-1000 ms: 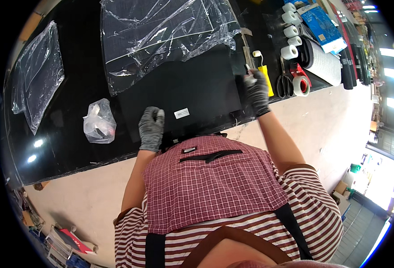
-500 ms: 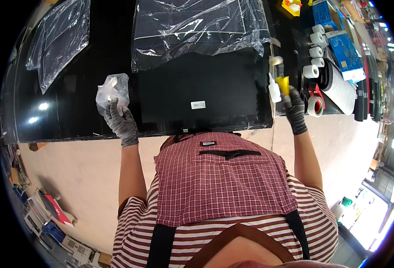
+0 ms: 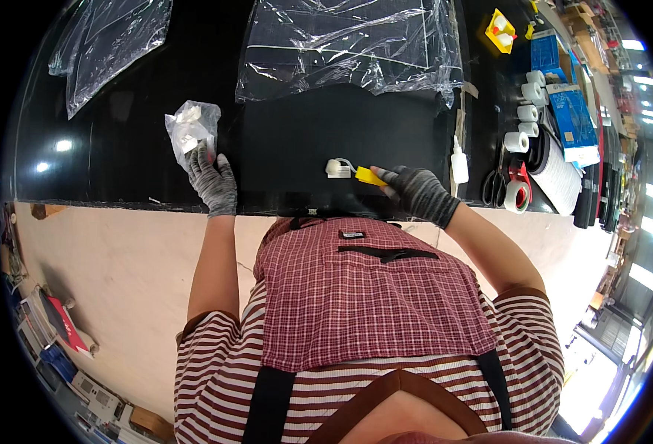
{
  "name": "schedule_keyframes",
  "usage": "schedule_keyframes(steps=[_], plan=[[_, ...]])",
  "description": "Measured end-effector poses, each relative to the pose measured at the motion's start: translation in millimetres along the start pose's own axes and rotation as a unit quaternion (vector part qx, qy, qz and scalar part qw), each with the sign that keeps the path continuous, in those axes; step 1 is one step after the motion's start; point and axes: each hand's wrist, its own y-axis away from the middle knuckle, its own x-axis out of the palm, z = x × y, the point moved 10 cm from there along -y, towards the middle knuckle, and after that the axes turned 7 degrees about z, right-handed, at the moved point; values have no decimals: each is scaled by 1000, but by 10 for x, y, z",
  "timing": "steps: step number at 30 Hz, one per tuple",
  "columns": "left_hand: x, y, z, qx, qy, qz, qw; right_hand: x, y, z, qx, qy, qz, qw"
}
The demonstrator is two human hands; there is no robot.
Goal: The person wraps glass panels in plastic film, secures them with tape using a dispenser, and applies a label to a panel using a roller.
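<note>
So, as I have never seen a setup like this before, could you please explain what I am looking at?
There is no machine, only a person's left hand and right hand in grey striped gloves. A wide fisheye camera worn on the head looks down, so straight edges bend. On the glossy black table are a flat black panel with a small white label, wrinkled clear plastic film, a white plastic bottle and black-handled scissors. The right hand holds a small yellow-handled roller whose white head partly hides the label; whether it touches is unclear. The left hand is at a crumpled translucent plastic bag; I cannot tell whether it grips it.
</note>
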Motion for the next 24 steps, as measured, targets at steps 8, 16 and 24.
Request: schedule_keyframes(steps=[8, 16, 24], plan=[[-46, -6, -68, 14, -18, -2, 1000, -246, -57, 185, -2, 7, -17, 1000], [-19, -18, -80, 29, -41, -11, 999, -21, 258, -165, -35, -7, -100, 994], [-22, -7, -59, 23, -40, -10, 999, -83, 573, -380, -32, -169, -86, 981]])
